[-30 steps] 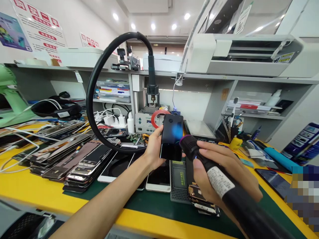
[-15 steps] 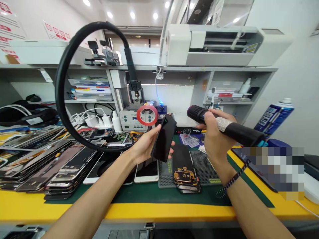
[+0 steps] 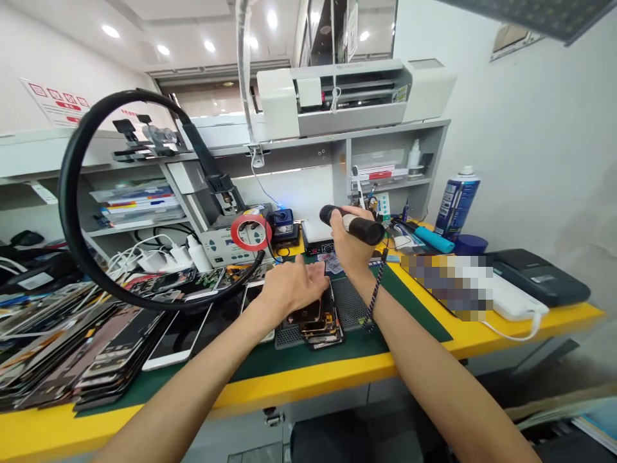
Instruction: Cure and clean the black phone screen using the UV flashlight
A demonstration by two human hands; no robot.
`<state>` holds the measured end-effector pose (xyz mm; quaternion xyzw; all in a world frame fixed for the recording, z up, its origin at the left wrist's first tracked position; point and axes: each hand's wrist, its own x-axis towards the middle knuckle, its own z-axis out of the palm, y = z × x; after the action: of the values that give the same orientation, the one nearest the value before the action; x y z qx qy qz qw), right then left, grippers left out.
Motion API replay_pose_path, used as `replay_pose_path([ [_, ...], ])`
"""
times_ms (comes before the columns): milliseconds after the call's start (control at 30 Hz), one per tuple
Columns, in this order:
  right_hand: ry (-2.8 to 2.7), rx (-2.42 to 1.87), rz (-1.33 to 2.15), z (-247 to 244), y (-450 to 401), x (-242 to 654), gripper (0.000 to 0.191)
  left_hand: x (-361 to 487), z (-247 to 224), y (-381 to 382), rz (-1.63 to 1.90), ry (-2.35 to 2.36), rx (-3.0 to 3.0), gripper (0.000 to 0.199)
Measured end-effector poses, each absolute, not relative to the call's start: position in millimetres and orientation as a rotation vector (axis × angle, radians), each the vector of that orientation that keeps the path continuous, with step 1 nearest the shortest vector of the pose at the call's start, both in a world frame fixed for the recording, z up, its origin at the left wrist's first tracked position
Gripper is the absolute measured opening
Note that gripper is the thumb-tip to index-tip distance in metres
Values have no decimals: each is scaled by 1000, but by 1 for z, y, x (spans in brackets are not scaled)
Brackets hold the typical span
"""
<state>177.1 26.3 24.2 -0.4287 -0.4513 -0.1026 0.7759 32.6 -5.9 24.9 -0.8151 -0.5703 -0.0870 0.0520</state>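
Note:
My right hand [image 3: 351, 252] is wrapped around a black flashlight [image 3: 370, 230] with a pale speckled band, held above the mat and tilted, its head towards the back left. A braided wrist cord [image 3: 375, 292] hangs from it. My left hand [image 3: 292, 283] lies over a stack of phone screens [image 3: 332, 321], its fingers stretched out to the right and the thumb raised. Beneath that palm the lower end of a dark phone screen [image 3: 308, 313] shows on top of the stack; the rest of it is hidden by the hand. A perforated grey pad [image 3: 349, 302] lies underneath.
Many phone screens [image 3: 120, 347] are piled at the left, beside a white phone [image 3: 178, 337]. A black hose [image 3: 67, 193] loops over them near a roll of red tape [image 3: 251, 232]. At the right stand a spray can [image 3: 457, 202] and a black case [image 3: 535, 276].
My left hand has lowered the dark screen onto the stack, and its fingers have straightened. The flashlight has turned and moved left in view. The camera view has swung right.

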Motion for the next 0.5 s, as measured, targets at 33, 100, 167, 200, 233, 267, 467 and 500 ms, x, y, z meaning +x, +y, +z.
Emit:
replay_pose_path([
  [33, -981, -935, -270, 25, 26, 176, 18, 41, 23, -7, -210, -1704, -2453, 68],
  [100, -1008, -955, -329, 27, 23, 175, 15, 52, 20, -7, -150, -1678, -2440, 63],
  [167, -1026, -973, -339, 28, 20, 174, 14, 56, 18, -8, -125, -1672, -2442, 61],
  [200, -1034, -980, -338, 28, 19, 175, 13, 57, 17, -8, -114, -1669, -2445, 62],
  [233, -1047, -990, -340, 29, 17, 175, 11, 57, 17, -8, -104, -1663, -2454, 64],
  [267, -1059, -1003, -343, 29, 16, 175, 9, 57, 16, -8, -96, -1655, -2468, 67],
  [467, -1055, -1085, -366, 32, 12, 178, 9, 60, 15, -7, -143, -1640, -2562, 72],
  [500, -1056, -1083, -360, 31, 13, 179, 9, 61, 17, -8, -170, -1654, -2563, 73],
])
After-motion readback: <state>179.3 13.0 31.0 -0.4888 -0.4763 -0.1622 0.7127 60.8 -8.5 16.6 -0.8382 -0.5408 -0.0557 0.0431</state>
